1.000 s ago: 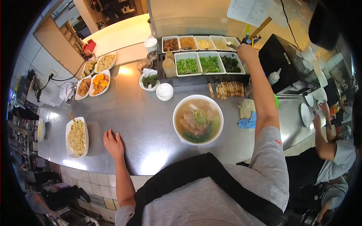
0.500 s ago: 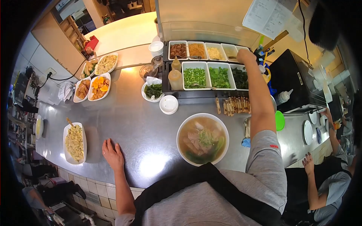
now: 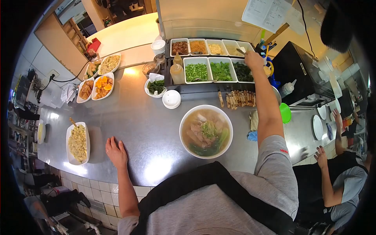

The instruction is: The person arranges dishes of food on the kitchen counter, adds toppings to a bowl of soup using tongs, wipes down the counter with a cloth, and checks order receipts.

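My left hand rests on the steel counter with its fingers stretched out, holding nothing. Reaching forward, my right hand is closed over the right end of the topping trays, around what looks like a spoon; its fingers are partly hidden. In front of me stands a large white bowl of soup, with sliced meat, green leaves and chopped garnish in the broth. Near my right hand are a tray of dark seaweed, a tray of leafy herbs and one of chopped green onion.
A dish of egg-like salad with a spoon is left of my left hand. Several filled dishes sit at back left. Small white bowls, a squeeze bottle and clips are by the trays. A co-worker's hand is at right.
The view has tilted slightly, so the counter things sit higher in the picture. My right hand has turned at the trays, and the spoon now points up and left. My left hand stays put.
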A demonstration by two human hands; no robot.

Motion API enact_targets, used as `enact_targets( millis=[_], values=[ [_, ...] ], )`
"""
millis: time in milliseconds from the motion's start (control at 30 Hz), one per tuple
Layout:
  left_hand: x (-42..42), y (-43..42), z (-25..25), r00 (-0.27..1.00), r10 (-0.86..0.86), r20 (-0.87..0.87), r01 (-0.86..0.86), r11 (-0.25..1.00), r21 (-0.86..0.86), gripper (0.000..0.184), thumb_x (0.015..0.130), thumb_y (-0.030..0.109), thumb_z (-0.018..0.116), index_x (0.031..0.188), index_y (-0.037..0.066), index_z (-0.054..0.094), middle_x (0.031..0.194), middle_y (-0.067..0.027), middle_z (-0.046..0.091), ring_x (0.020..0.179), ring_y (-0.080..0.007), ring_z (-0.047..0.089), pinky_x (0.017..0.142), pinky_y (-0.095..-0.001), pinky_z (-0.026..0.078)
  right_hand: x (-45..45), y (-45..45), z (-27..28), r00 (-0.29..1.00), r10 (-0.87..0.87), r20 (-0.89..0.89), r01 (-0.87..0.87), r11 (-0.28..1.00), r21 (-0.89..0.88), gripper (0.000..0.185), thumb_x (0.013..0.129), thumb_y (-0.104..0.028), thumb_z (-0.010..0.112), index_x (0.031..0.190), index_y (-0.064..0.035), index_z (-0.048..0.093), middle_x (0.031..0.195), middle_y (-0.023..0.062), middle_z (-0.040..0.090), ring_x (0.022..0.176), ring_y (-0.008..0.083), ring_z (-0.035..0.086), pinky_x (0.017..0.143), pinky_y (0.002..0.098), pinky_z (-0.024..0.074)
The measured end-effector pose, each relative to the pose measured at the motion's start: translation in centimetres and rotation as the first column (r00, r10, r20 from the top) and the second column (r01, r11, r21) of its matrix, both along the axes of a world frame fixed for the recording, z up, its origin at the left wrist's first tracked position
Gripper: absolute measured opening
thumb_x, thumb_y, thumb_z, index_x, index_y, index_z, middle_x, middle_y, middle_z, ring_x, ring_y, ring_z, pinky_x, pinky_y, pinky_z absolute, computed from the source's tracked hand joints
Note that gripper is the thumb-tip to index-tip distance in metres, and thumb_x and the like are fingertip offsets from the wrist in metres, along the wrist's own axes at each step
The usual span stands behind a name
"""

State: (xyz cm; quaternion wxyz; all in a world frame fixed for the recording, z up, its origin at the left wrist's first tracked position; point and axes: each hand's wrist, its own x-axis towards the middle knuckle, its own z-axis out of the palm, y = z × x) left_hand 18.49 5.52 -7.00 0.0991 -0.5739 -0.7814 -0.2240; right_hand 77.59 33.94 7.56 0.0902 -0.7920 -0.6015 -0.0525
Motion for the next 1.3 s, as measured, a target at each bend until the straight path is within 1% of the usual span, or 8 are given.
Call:
enact_targets(
  millis=[400, 500, 633, 733, 933, 1033, 1133, 1300],
  values=[
    [0.0, -0.2, 0.1, 1.0, -0.001, 0.001, 0.001, 1.0, 0.008, 0.041, 0.089, 0.027, 0.052, 0.123, 0.002, 0.051, 0.127, -0.0192, 0.047, 0.118, -0.0354, 0.042, 0.1, -0.0437, 0.033, 2.1, 0.5, -2.2, 0.999, -0.008, -0.032, 0.01, 0.998, 0.062, 0.028, 0.083, -0.023, 0.05, 0.102, -0.0098, 0.067, 0.102, 0.0181, 0.064, 0.097, 0.0348, 0.061, 0.084, 0.044, 0.0478],
    [-0.2, -0.2, 0.0, 1.0, -0.016, 0.017, 0.016, 1.0, 0.007, 0.042, 0.089, 0.026, 0.052, 0.122, 0.002, 0.051, 0.128, -0.0197, 0.046, 0.12, -0.0353, 0.04, 0.1, -0.0436, 0.032, 2.2, -2.3, 0.4, 0.981, 0.156, -0.112, -0.141, 0.981, 0.135, 0.031, 0.082, -0.029, 0.054, 0.105, -0.0097, 0.065, 0.1, 0.0171, 0.065, 0.094, 0.0346, 0.062, 0.082, 0.0424, 0.048],
    [-0.2, -0.1, -0.3, 1.0, -0.006, 0.018, 0.006, 1.0, 0.012, 0.042, 0.089, 0.028, 0.052, 0.122, 0.002, 0.051, 0.128, -0.0192, 0.047, 0.12, -0.0345, 0.04, 0.101, -0.0432, 0.032, 2.2, -8.9, 2.7, 0.862, 0.382, -0.332, -0.322, 0.92, 0.222, 0.036, 0.084, -0.032, 0.059, 0.109, -0.0075, 0.064, 0.082, 0.0138, 0.067, 0.079, 0.027, 0.065, 0.072, 0.0351, 0.0482],
    [-0.2, -0.2, -0.4, 1.0, -0.007, 0.017, 0.007, 1.0, 0.012, 0.042, 0.089, 0.029, 0.051, 0.122, 0.002, 0.052, 0.128, -0.0188, 0.047, 0.12, -0.0343, 0.041, 0.101, -0.0429, 0.032, -1.8, -17.7, 5.6, 0.741, 0.232, -0.631, -0.285, 0.958, 0.018, 0.03, 0.087, -0.025, 0.059, 0.109, -0.0039, 0.064, 0.07, -0.0023, 0.055, 0.066, 0.0078, 0.048, 0.063, 0.0245, 0.0425],
    [-0.5, -0.1, -0.8, 1.0, -0.003, -0.029, 0.004, 1.0, 0.028, 0.042, 0.09, 0.032, 0.05, 0.12, 0.003, 0.054, 0.126, -0.0192, 0.049, 0.117, -0.0352, 0.044, 0.099, -0.0428, 0.035, -7.6, -29.4, 1.8, 0.534, 0.253, -0.807, -0.49, 0.87, -0.052, 0.027, 0.087, -0.021, 0.06, 0.109, -0.0056, 0.064, 0.08, 0.0042, 0.066, 0.071, 0.0076, 0.054, 0.065, 0.0273, 0.0454],
    [-0.7, -0.1, -0.9, 1.0, -0.003, -0.025, 0.004, 1.0, 0.028, 0.042, 0.09, 0.033, 0.05, 0.119, 0.003, 0.055, 0.127, -0.0189, 0.048, 0.117, -0.0352, 0.044, 0.099, -0.0427, 0.035, -9.2, -31.7, -2.2, 0.523, 0.347, -0.778, -0.537, 0.843, 0.015, 0.027, 0.086, -0.021, 0.06, 0.108, -0.0065, 0.065, 0.08, 0.0112, 0.067, 0.069, 0.0152, 0.061, 0.065, 0.0305, 0.0472],
    [-0.8, -0.1, -1.0, 1.0, -0.003, -0.025, 0.004, 1.0, 0.028, 0.042, 0.09, 0.033, 0.05, 0.119, 0.003, 0.055, 0.127, -0.0188, 0.048, 0.117, -0.0354, 0.044, 0.099, -0.0426, 0.035, -10.4, -32.9, -2.2, 0.7, 0.372, -0.61, -0.5, 0.865, -0.046, 0.025, 0.085, -0.021, 0.06, 0.106, -0.0088, 0.066, 0.078, 0.0167, 0.066, 0.069, 0.0282, 0.064, 0.065, 0.0359, 0.0485],
    [-1.0, -0.2, -1.0, 1.0, -0.005, -0.018, 0.005, 1.0, 0.027, 0.042, 0.09, 0.033, 0.049, 0.119, 0.003, 0.055, 0.127, -0.0188, 0.049, 0.117, -0.0355, 0.044, 0.099, -0.0427, 0.035, -10.7, -34.3, 0.0, 0.822, 0.347, -0.452, -0.432, 0.897, -0.096, 0.028, 0.084, -0.02, 0.061, 0.11, -0.0084, 0.063, 0.072, 0.0149, 0.063, 0.06, 0.0276, 0.058, 0.058, 0.0356, 0.0448]
  ],
)
